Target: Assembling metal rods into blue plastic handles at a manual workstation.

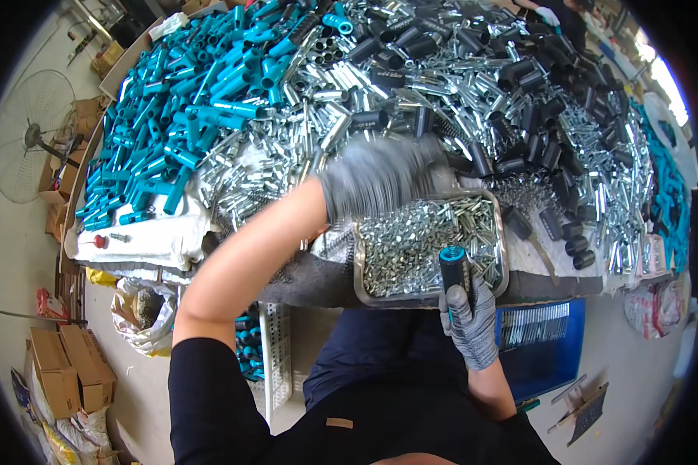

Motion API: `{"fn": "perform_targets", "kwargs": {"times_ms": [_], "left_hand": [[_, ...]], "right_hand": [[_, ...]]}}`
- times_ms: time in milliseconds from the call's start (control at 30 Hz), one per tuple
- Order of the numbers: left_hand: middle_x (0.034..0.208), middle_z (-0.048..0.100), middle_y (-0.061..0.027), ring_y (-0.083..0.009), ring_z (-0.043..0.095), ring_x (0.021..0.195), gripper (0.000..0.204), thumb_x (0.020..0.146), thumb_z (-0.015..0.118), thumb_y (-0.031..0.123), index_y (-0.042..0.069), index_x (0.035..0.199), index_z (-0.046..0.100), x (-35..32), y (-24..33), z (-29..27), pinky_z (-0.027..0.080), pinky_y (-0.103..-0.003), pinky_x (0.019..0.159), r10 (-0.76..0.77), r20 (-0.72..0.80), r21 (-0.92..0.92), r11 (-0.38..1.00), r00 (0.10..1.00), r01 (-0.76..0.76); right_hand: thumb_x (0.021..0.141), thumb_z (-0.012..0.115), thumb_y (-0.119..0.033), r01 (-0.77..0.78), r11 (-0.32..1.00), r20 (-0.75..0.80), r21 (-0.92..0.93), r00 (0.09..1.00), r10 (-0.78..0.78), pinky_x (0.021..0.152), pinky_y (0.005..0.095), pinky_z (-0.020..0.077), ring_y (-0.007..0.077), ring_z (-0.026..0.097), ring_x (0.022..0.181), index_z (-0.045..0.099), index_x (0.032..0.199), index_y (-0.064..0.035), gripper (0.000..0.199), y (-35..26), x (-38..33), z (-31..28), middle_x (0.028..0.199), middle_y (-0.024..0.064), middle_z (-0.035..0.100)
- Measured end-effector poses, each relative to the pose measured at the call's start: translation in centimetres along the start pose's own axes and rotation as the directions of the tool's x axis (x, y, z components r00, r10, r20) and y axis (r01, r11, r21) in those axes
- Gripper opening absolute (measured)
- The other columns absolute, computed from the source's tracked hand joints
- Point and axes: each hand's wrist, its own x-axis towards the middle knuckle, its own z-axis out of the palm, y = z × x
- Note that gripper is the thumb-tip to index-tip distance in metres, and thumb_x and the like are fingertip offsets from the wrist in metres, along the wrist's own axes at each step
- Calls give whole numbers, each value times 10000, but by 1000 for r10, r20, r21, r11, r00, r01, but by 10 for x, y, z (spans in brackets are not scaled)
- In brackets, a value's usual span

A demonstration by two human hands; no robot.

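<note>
My right hand (pixel 471 324), in a grey knit glove, grips a dark tube with a teal end (pixel 452 267). It holds the tube upright at the near edge of a metal tray (pixel 358 267) full of small silvery parts (pixel 411 246). My left hand (pixel 388 180), gloved alike, reaches across above the tray's far side, close to the piled black sleeves and metal pins. Motion smears its fingers, so whether it holds anything is unclear. Black sleeves (pixel 368 120) and shiny metal pins (pixel 333 132) lie heaped just beyond it.
Teal tubular parts (pixel 186 116) are heaped at the table's left, beside white cloth (pixel 151 244). More black sleeves (pixel 551 151) and springs cover the right. Below the table stand a blue crate (pixel 574 341) and a white basket (pixel 278 356). A fan (pixel 32 136) and cardboard boxes (pixel 70 368) are leftward.
</note>
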Motion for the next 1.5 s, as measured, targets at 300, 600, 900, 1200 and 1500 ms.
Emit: {"fn": "perform_targets", "kwargs": {"times_ms": [300,600,900,1200,1500], "left_hand": [[1317,510,-201,-356,498,1214,739,818,589,532,64,1366,423,128,-236,-147,395,-443,1028,-286,-849,161,661,444,733],[1239,549,-240,-393,545,1129,664,826,659,330,121,1392,382,108,-244,-130,452,-468,961,42,-706,493,745,707,449],[1234,560,-251,-334,598,1094,573,973,515,293,12,1431,316,-3,-34,4,477,-390,904,321,-726,230,947,607,-226],[1366,484,-205,-265,472,1257,527,999,491,290,-6,1416,363,-75,56,41,362,-355,1050,75,-566,8,996,821,-85],[1200,583,-231,-305,602,1084,602,876,678,274,-21,1344,440,-87,83,74,475,-364,928,96,-593,156,988,800,-4]], "right_hand": [[872,640,-496,-49,987,27,151,999,45,485,178,358,32,438,540,474,1244,-16,630,6,7,6,663,-51,491],[853,667,-495,-69,972,12,223,998,68,500,173,386,31,454,559,470,1236,-10,649,7,4,8,688,-36,503],[886,611,-508,111,992,18,54,994,-112,407,186,338,49,421,467,487,1178,-54,554,11,9,5,672,-6,503],[905,590,-458,356,903,81,-241,934,-347,809,390,495,378,647,887,526,1240,23,590,-28,-51,3,924,229,648],[883,618,-464,392,850,7,-352,909,-416,708,385,491,345,636,790,554,1184,15,569,-28,-71,7,888,202,642]]}}
